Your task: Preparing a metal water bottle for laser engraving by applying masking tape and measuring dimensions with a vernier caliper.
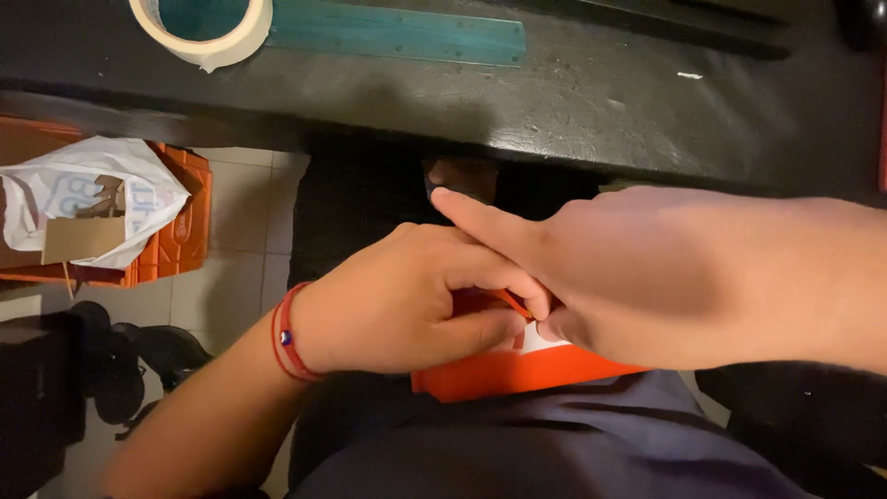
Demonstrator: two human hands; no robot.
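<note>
Both hands meet over the lap, below the near edge of the dark table (601,102). The left hand (407,296) curls its fingers around an orange-and-white piece (517,370), thumb pressed on it. The right hand (628,277) pinches the same piece from the other side, index finger stretched out straight. A tape roll (208,42) and green ruler (397,32) lie near the table's far edge.

Both hands (517,296) on orange card (517,374)
</note>
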